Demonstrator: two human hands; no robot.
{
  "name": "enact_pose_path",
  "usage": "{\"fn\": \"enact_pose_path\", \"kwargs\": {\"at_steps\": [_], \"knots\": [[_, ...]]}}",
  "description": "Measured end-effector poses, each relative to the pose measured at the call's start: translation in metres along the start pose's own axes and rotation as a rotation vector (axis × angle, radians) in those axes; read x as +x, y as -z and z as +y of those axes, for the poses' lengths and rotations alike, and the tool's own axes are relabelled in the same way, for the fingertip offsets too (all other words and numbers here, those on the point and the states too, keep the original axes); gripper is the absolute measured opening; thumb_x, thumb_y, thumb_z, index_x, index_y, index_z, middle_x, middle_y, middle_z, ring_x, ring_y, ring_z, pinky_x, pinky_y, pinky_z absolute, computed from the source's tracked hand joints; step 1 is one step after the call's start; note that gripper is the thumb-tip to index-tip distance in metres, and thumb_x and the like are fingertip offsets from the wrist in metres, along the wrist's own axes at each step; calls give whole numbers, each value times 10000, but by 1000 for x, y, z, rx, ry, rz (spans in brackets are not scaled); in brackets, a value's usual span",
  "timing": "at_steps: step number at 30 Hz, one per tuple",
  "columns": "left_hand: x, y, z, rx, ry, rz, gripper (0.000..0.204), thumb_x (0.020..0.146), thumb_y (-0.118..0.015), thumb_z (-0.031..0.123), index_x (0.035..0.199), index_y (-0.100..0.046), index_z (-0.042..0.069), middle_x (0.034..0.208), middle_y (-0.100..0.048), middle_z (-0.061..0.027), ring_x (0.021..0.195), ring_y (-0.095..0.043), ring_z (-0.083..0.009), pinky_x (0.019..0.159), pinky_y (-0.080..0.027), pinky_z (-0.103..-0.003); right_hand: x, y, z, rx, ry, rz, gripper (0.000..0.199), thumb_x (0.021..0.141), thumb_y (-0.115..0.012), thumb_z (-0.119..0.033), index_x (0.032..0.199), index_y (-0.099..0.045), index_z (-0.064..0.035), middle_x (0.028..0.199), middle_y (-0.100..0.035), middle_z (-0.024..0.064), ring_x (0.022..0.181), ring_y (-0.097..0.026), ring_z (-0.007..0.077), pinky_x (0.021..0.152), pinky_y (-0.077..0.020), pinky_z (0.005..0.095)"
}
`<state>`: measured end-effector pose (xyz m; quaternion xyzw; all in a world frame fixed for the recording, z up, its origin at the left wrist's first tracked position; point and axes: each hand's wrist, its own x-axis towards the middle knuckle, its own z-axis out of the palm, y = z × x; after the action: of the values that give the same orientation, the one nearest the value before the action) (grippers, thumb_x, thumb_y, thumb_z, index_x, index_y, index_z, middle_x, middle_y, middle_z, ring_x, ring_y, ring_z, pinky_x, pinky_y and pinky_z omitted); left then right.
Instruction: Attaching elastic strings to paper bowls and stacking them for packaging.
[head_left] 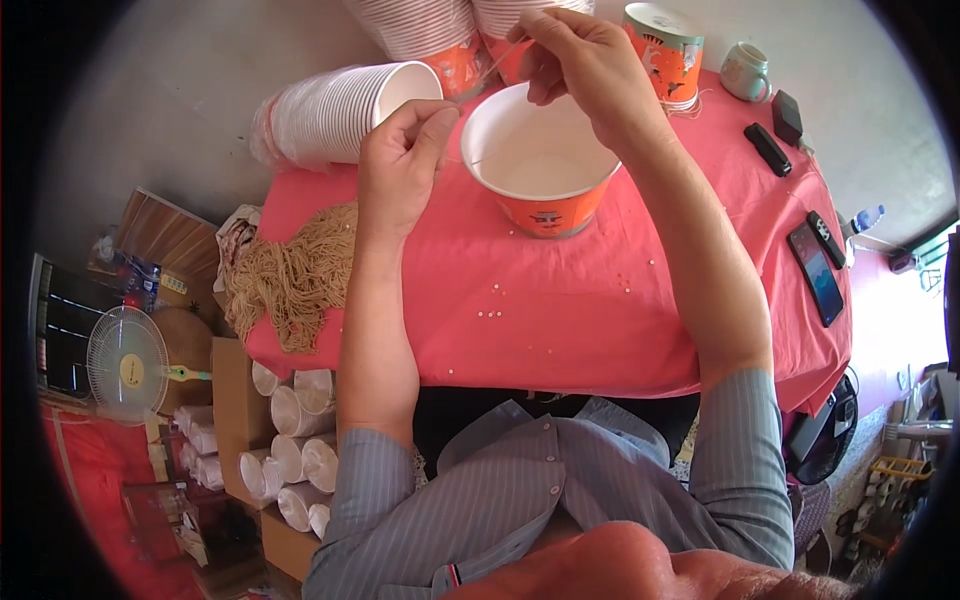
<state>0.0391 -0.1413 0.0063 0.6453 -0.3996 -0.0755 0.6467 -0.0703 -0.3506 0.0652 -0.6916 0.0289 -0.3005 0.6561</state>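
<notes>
An orange paper bucket (548, 212) with a white inside stands on the pink tablecloth (560, 310). My left hand (400, 160) is at its left rim, fingers pinched on the end of a thin string. My right hand (580, 55) is above the far rim, pinching the other end of that string (490, 68), which slants down toward the bucket. A bundle of tan strings (295, 275) lies at the table's left edge, just below my left wrist. Tiny white beads (490, 314) are scattered on the cloth.
A sideways stack of white cups (335, 110) lies left of the bucket, more stacks behind. A lidded orange bucket (665, 50), a mug (745, 72), a phone (817, 273) and small dark devices (768, 148) sit to the right. Boxes of cups (290, 460) and a small fan (128, 365) are below left.
</notes>
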Motion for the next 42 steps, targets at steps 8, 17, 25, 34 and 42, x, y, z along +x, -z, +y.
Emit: {"fn": "enact_pose_path", "kwargs": {"at_steps": [8,17,25,34,42], "knots": [[49,0,16,241,-74,17,247,1012,-727,199,1012,-765,-46,822,-767,-47,727,-646,-78,676,-522,-286,4,41,-14,-474,207,191,317,1090,-650,-289,1079,-799,-10,805,-742,34,631,-642,91,599,-540,297],[49,-17,10,572,49,-70,265,985,-723,216,1008,-786,-40,770,-763,-151,667,-711,-176,683,-558,-355,-20,2,24,-1208,133,-592,254,968,-617,-154,874,-796,-1,908,-768,221,822,-750,370,815,-601,489],[43,-3,1,547,49,-212,267,1011,-700,205,1083,-802,-30,788,-768,-143,709,-714,-176,682,-546,-354,-3,7,50,-1137,129,-316,250,988,-661,-180,1163,-741,-21,968,-780,205,962,-762,389,846,-599,509],[36,2,6,480,114,-294,270,1022,-700,220,1085,-804,-21,785,-734,-67,713,-635,-122,685,-516,-329,-12,-9,24,-953,9,-386,274,971,-746,-268,1124,-813,-51,960,-796,148,879,-758,310,824,-588,428],[38,7,0,503,111,-258,293,1012,-696,240,1051,-800,-31,791,-733,-58,728,-634,-113,701,-517,-327,-6,29,-9,-714,-46,-346,246,965,-726,-245,1033,-819,-28,833,-749,51,784,-709,145,737,-570,329]]}}
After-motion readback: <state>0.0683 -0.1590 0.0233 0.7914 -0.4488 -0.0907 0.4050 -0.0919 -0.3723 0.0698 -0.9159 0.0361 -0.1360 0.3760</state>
